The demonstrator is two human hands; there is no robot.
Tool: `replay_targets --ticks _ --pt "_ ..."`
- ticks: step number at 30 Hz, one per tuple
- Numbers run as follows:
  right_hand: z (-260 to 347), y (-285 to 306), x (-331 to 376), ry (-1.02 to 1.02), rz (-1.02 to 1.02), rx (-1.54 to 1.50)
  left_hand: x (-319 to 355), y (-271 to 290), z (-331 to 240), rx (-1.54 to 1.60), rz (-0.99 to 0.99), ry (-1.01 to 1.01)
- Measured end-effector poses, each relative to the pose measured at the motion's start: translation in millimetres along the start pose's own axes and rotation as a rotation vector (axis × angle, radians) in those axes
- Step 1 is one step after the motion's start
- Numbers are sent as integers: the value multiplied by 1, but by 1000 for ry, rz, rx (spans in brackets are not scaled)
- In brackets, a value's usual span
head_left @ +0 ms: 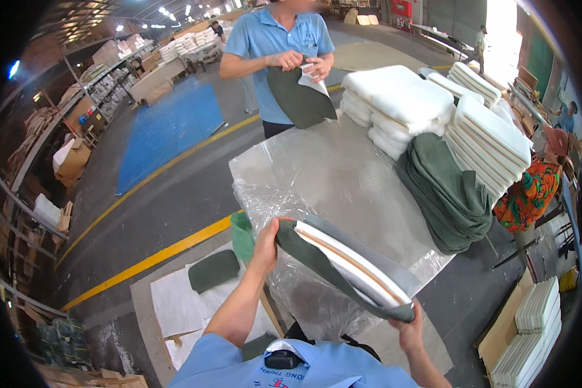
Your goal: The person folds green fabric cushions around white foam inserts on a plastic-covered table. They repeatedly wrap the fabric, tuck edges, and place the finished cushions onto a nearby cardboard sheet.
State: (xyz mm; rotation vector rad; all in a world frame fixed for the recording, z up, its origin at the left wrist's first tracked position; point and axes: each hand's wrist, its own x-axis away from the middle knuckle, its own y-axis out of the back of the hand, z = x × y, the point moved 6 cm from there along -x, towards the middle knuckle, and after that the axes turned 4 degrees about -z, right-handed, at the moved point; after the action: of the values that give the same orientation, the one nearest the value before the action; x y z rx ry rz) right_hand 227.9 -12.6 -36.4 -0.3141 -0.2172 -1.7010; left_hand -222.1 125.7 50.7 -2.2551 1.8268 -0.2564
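Observation:
In front of me, above the table, is a dark green fabric cushion cover (318,262) with its long side gaping. White padding (355,271) with a thin tan layer shows inside it, and a grey inner face of fabric stands behind. My left hand (264,249) is closed on the cover's left end. At the lower right end, my right hand (410,331) grips the cover too, its fingers partly hidden beneath. Across the table a person in a blue shirt holds another green cover (297,97) with white material at its opening.
Plastic film lies over the table (343,168). On its right side are stacked white pads (398,97), more layered pads (488,139) and a heap of green covers (443,194). A green cushion (213,270) rests on white sheets at lower left. Another person stands at right.

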Motion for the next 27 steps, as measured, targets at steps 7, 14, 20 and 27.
replay_targets --ticks 7,14,20,27 --pt "7 -71 67 114 202 270 -81 -19 22 211 -206 42" --pt "12 -80 45 184 729 344 -105 -30 94 274 -111 287" --pt "124 -156 -72 347 663 389 -112 -24 105 130 -89 330" --pt "185 -312 -175 715 819 601 -124 -24 127 169 -203 379"
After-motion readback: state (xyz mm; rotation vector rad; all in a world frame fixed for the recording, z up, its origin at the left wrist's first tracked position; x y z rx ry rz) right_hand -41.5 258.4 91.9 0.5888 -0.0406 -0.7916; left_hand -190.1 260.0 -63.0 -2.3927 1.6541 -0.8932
